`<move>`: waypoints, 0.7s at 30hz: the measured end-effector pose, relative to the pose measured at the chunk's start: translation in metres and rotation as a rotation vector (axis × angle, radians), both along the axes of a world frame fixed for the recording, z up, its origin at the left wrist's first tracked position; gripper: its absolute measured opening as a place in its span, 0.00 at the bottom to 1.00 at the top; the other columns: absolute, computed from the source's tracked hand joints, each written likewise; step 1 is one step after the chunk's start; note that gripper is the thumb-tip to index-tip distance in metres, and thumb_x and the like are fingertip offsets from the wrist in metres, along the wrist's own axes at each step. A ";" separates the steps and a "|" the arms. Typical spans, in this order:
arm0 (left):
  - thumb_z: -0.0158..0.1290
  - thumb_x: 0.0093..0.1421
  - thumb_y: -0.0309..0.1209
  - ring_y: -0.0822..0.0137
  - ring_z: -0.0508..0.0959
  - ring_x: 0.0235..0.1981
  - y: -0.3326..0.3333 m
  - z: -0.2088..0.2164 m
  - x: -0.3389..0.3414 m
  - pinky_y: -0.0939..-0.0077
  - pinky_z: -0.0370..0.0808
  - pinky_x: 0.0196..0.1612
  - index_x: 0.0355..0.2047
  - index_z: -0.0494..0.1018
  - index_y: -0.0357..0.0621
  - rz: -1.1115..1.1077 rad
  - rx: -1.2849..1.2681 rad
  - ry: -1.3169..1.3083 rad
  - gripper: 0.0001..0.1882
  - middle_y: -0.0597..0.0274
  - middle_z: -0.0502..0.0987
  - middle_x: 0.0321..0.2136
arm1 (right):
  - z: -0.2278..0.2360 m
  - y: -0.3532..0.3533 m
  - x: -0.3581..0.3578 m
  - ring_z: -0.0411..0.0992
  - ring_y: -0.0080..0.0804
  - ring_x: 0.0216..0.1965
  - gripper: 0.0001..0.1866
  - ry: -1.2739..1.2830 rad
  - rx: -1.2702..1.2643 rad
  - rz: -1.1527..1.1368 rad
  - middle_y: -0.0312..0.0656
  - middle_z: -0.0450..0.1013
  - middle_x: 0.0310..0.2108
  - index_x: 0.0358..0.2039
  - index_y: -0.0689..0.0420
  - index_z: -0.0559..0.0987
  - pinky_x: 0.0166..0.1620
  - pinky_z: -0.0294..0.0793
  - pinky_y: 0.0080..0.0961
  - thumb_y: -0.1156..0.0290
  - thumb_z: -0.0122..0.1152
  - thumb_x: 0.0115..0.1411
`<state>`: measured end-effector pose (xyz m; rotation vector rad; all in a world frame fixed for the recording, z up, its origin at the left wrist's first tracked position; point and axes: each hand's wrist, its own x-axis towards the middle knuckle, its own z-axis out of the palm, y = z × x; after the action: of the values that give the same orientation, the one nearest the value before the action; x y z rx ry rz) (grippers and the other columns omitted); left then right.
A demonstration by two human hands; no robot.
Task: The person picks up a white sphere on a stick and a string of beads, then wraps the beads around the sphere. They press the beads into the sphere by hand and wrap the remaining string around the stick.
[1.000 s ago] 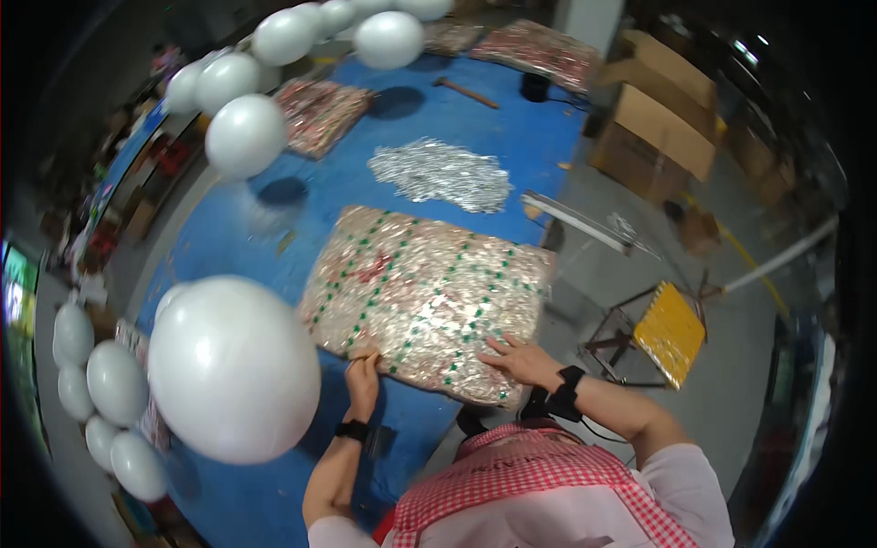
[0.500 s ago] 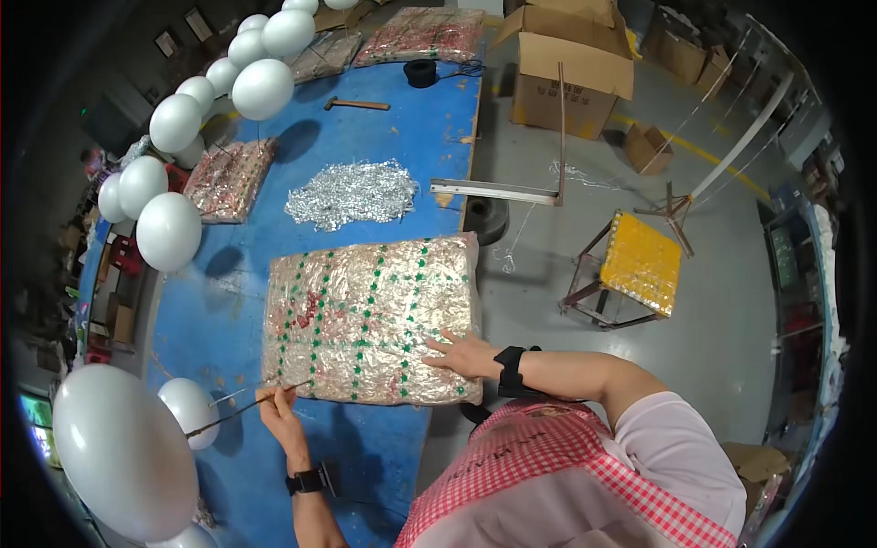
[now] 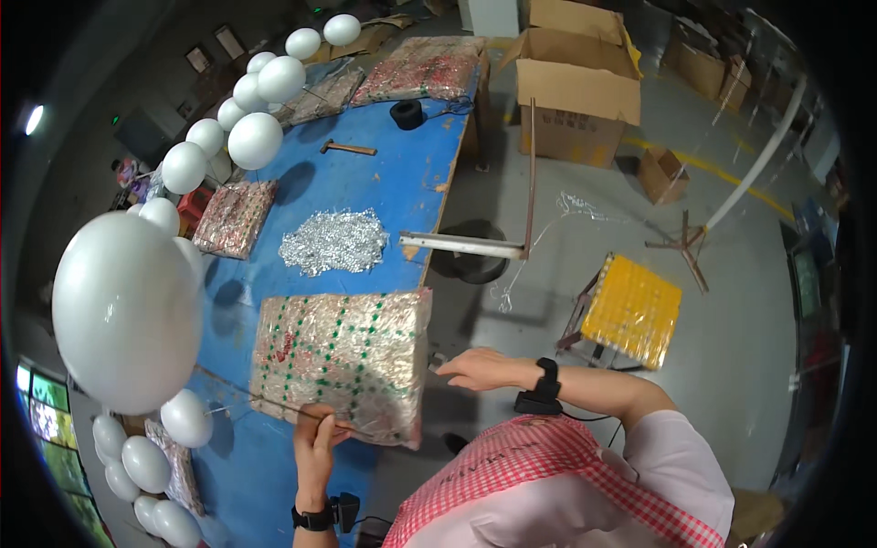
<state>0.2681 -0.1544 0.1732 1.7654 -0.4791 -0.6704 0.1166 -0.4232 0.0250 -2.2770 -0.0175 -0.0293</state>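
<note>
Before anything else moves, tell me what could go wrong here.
1. The left hand grips a thin dark stick that seems to run to a large glossy white ball; swinging it might bump the smaller white ball beside it.
2. The flat rectangular plastic-wrapped slab with green dots appears to overhang the blue table; a knock could shift it off.
3. The black cable near the right wrist might snag.
</note>
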 end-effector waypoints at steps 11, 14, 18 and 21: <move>0.43 0.64 0.27 0.73 0.77 0.30 -0.248 0.002 -0.071 0.80 0.76 0.35 0.40 0.64 0.42 -0.638 0.017 0.342 0.05 0.63 0.74 0.29 | 0.131 -0.178 -0.092 0.76 0.35 0.40 0.18 -0.051 0.222 -0.164 0.46 0.76 0.40 0.50 0.57 0.72 0.43 0.73 0.25 0.69 0.55 0.59; 0.43 0.64 0.28 0.74 0.77 0.29 -0.312 0.003 -0.071 0.81 0.75 0.33 0.40 0.64 0.42 -0.886 0.050 0.363 0.06 0.65 0.74 0.26 | 0.135 -0.214 -0.087 0.71 0.26 0.49 0.23 -0.090 0.590 -0.208 0.47 0.72 0.48 0.57 0.63 0.64 0.49 0.71 0.22 0.74 0.54 0.61; 0.42 0.64 0.28 0.75 0.77 0.27 -0.381 -0.002 -0.063 0.82 0.75 0.31 0.41 0.65 0.42 -1.164 0.131 0.377 0.07 0.66 0.74 0.24 | 0.147 -0.256 -0.068 0.71 0.24 0.44 0.24 -0.100 0.779 -0.230 0.48 0.72 0.48 0.58 0.62 0.62 0.49 0.71 0.22 0.70 0.51 0.63; 0.44 0.64 0.30 0.75 0.76 0.27 -0.420 -0.005 -0.050 0.82 0.74 0.30 0.45 0.65 0.42 -1.245 0.169 0.357 0.10 0.66 0.72 0.24 | 0.146 -0.289 -0.057 0.73 0.21 0.38 0.19 -0.068 0.904 -0.336 0.45 0.76 0.40 0.53 0.60 0.67 0.42 0.71 0.19 0.67 0.51 0.63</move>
<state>0.2182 -0.5742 0.1687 1.2867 -1.3027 -1.8783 0.0600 -0.7118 0.1714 -1.3538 0.2867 -0.2404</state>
